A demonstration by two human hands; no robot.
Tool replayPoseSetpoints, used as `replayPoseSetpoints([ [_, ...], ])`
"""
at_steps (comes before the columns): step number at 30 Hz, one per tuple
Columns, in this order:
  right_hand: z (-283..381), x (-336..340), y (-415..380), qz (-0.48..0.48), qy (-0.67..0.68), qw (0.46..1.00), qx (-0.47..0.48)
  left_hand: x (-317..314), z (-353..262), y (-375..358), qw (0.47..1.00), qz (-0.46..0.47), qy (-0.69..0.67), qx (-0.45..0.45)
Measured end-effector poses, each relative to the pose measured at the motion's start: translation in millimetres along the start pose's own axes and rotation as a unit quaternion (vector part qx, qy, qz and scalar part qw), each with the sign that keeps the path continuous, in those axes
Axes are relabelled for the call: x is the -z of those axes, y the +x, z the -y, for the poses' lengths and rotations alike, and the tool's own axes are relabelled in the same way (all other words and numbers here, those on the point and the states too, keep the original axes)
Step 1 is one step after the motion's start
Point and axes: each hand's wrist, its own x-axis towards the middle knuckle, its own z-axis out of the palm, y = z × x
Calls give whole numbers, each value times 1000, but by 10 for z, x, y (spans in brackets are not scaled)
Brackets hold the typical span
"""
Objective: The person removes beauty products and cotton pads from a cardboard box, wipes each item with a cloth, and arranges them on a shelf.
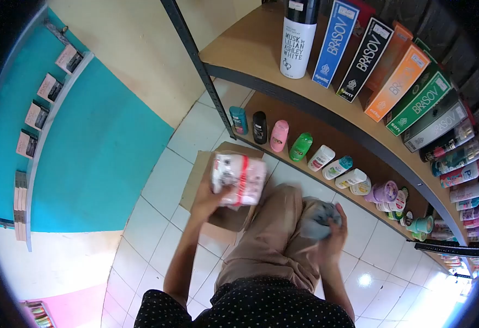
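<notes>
My left hand (211, 198) is closed round the side of a white and pale pink plastic-wrapped pack (238, 179) with a red band across it. The pack is over an open cardboard box (196, 183) on the floor and hides part of it. Over my right thigh, my right hand (333, 232) grips a blurred grey-blue bundle (319, 220), whose kind I cannot make out. Its fingers curl round the bundle's right side.
A lower shelf (272, 109) with several roll-on bottles (301, 146) runs close ahead of my knees. Above it, an upper shelf (239, 46) holds Brasov boxes (365, 59) and a spray can (297, 46). Small boxes (36, 115) line a wall ledge (45, 131) at left.
</notes>
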Motion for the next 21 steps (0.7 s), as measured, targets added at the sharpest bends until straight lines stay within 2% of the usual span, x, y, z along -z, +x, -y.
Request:
replayPoseSetpoints([
  [1,-6,-228,-53,30,-186,976,105,-172,-35,-75,999,22,-33,20],
  [2,1,-408,-114,55,-363,907,208,-375,41,-148,1000,2,13,-11],
  [3,-145,-489,-108,160,-380,847,335,-566,111,-208,997,-19,58,-44],
  [4,-268,-515,-57,258,-388,760,453,-734,2,-277,997,-15,56,-56],
  [5,-257,-488,-40,254,-386,756,464,-887,-225,-406,996,14,-38,-83],
  [6,-241,-445,-28,280,-455,685,495,-966,-407,-490,984,45,-131,-108],
  [7,-210,-426,4,302,-519,609,519,-975,-504,-512,983,48,-131,-119],
  [8,-121,-418,95,277,-514,611,534,-981,-579,-530,986,65,-89,-126],
  [9,-51,-436,160,221,-541,652,484,-983,-618,-559,987,80,-48,-128],
  [11,110,-495,177,160,-492,736,436,-929,-658,-512,987,84,-34,-136],
  [12,113,-470,171,161,-489,735,441,-848,-655,-432,981,106,31,-157],
  [13,90,-402,130,227,-454,725,465,-771,-798,-379,971,126,97,-176],
  [14,64,-329,84,292,-416,711,486,-628,-1016,-307,978,132,110,-122],
  [15,52,-256,24,293,-412,711,489,-457,-1227,-145,966,142,111,-186],
  [16,51,-177,-52,290,-390,754,442,-271,-1453,29,950,152,113,-249],
  [17,55,-104,-113,286,-366,793,394,-90,-1734,202,926,86,212,-299],
  [18,65,-36,-152,287,-362,793,397,-11,-2184,281,927,116,252,-252],
  [19,85,31,-176,251,-372,816,364,144,-2390,555,885,124,291,-340],
  [21,118,174,-221,213,-381,836,333,217,-2898,930,850,206,345,-341],
])
